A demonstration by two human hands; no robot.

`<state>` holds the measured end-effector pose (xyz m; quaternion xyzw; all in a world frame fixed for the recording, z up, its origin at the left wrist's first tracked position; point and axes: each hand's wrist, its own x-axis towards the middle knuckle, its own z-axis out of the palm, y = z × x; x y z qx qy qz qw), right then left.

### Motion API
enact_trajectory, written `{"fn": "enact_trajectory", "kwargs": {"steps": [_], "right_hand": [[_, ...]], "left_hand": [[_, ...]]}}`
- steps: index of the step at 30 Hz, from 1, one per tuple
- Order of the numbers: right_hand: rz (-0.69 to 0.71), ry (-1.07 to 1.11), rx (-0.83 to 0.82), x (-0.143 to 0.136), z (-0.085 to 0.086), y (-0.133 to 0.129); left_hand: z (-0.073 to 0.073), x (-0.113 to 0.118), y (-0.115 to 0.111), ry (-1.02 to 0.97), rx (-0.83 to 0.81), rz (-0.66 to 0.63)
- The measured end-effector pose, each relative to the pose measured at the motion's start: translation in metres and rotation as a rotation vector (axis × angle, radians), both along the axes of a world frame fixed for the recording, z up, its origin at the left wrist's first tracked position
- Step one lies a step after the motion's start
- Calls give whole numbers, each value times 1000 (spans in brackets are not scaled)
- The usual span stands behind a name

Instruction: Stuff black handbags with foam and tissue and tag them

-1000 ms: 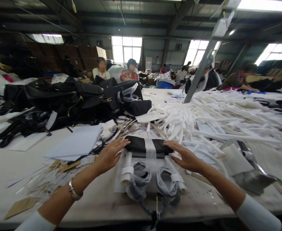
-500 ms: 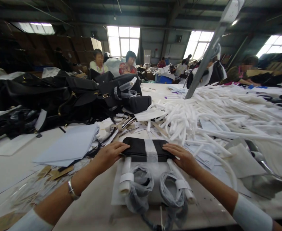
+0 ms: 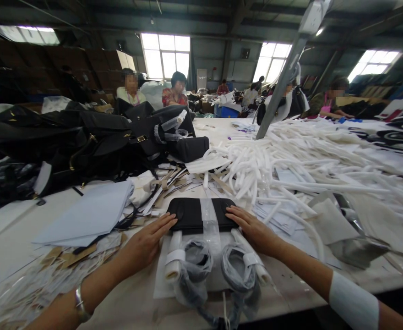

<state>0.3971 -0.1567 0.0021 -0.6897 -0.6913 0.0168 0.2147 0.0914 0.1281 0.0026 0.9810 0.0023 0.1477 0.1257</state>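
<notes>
A flat black bag (image 3: 189, 214) lies in front of me, with a translucent white strip (image 3: 209, 220) across its middle. My left hand (image 3: 155, 236) rests on its left end, fingers stretched out together. On the right end lies my right hand (image 3: 251, 227), its fingers also extended and fairly flat. Both thumbs are mostly hidden. Towards me extend two white-wrapped tubular pieces (image 3: 175, 256), held by white bands. Between them are dark loops in clear plastic (image 3: 239, 268), which look like wrapped straps. White sheet material (image 3: 160, 279) lies underneath.
Black bags (image 3: 108, 133) are heaped at the back left. Pale sheets (image 3: 88, 213) and paper tags (image 3: 60, 266) lie on my left. White foam-like strips (image 3: 256, 169) spread across the right, behind a grey slanted post (image 3: 279, 87). Several co-workers (image 3: 176, 94) are across the table.
The black bag has settled flatter, showing less of its near side. My fingers have straightened on its ends. The whole view has shifted slightly.
</notes>
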Motion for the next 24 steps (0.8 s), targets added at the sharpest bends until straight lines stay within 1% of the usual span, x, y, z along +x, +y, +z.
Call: {"fn": "enact_trajectory", "kwargs": {"steps": [2,5,8,10,12,14,15,17,18,20,21,22,24], "right_hand": [[-27,37,-30,-2,2,0],[-85,138,-37,-2,5,1],[-78,237,-89,3,15,4],[-58,280,-147,10,28,7],[-25,327,-223,18,45,10],[18,386,-320,27,64,13],[39,411,-371,31,72,15],[52,442,-454,38,87,19],[36,446,-482,41,92,23],[-25,441,-517,47,97,33],[-66,430,-517,49,97,39],[-108,413,-505,50,95,47],[-167,369,-456,48,87,65]], "left_hand": [[0,0,-6,-15,-94,35],[-2,5,-12,-95,-235,104],[-1,14,-17,-159,-341,175],[6,18,-21,-178,-388,211],[16,16,-27,-205,-421,260],[28,6,-36,-260,-469,354],[33,-2,-43,-289,-522,422],[37,-23,-62,-356,-721,583],[36,-36,-75,-388,-869,662],[28,-59,-104,-481,-1205,780],[22,-69,-119,-500,-1364,826],[15,-76,-135,-474,-1526,840],[5,-81,-162,-325,-1845,836]]}}
